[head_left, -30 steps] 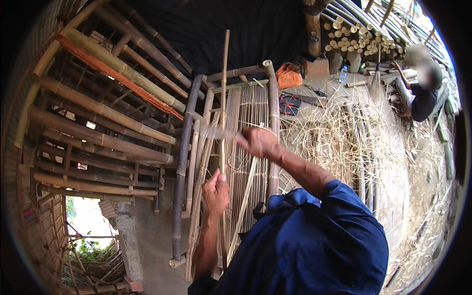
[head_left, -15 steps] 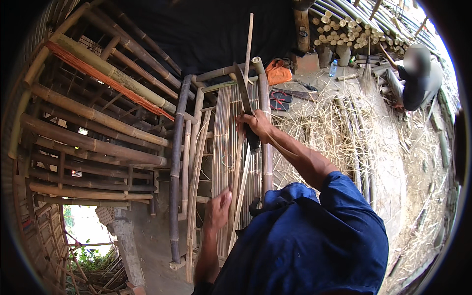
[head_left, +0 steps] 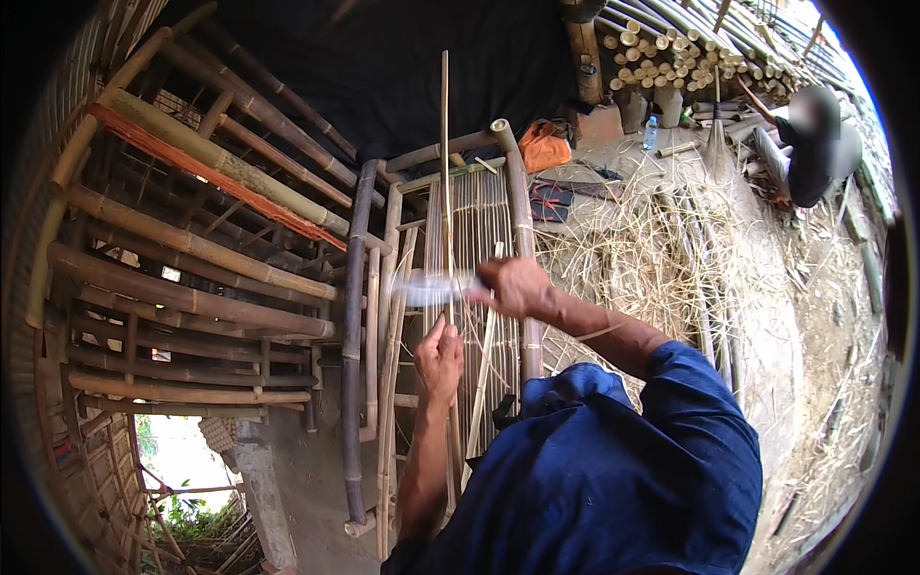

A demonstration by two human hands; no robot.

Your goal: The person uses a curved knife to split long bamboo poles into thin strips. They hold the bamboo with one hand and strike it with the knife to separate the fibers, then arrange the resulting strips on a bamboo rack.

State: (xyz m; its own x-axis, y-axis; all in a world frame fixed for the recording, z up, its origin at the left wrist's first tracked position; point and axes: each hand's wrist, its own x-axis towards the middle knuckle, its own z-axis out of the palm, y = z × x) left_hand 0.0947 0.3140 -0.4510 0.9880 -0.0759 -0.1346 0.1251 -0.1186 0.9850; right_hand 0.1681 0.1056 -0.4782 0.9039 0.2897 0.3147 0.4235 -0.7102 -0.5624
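My right hand point(head_left: 517, 286) is closed round the handle of a large knife, perhaps a machete. Its blade point(head_left: 420, 289), smeared by motion, points left and crosses a long, narrow bamboo strip point(head_left: 445, 134). Just below the blade, my left hand point(head_left: 440, 359) is closed on the strip, thumb and fingers toward its upper side. The strip stretches away past the far end of a bamboo bench point(head_left: 523, 206) with a slatted top point(head_left: 479, 225). Whether the blade touches the strip is hidden by blur. Another light bamboo strip point(head_left: 482, 388) slants across the slats near my body.
Bamboo frames point(head_left: 201, 278) stack up at the left. Bamboo shavings point(head_left: 632, 249) litter the ground at the right. Beyond are an orange bag point(head_left: 544, 149), a bottle point(head_left: 651, 133), a broom point(head_left: 717, 144) and piled bamboo poles point(head_left: 661, 57). A person point(head_left: 815, 153) crouches at far right.
The knife has swung from pointing away to pointing left, and my right hand has come nearer. My left hand has moved up and right onto the strip. The strip's far end has shifted left.
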